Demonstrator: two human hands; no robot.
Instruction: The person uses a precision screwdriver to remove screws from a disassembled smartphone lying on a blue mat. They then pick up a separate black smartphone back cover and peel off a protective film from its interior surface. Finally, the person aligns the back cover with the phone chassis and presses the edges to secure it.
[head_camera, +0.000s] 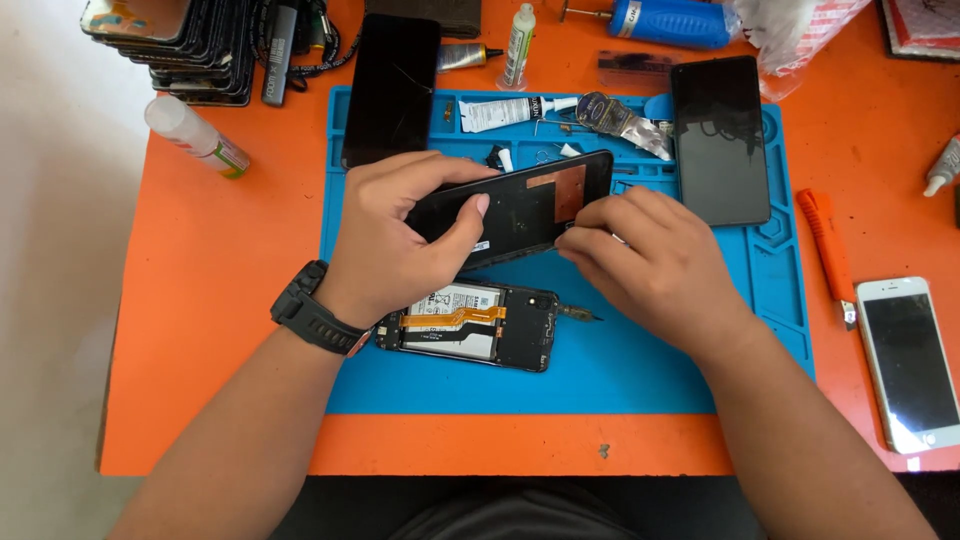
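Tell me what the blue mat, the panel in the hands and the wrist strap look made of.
Blue mat: probably silicone or rubber, matte with moulded compartments. Black phone panel, held by the left hand and right hand: likely plastic-framed, with a shiny copper-coloured foil patch. Black watch strap: seemingly ribbed rubber or resin.

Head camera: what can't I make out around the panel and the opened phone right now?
- Black screen panel: its left end is covered by the left hand, its lower right edge by the right hand.
- Opened phone: its left end is hidden under the left wrist.
- Small parts on the blue mat: too small to tell.
- Stacked phones: cut off by the top edge.
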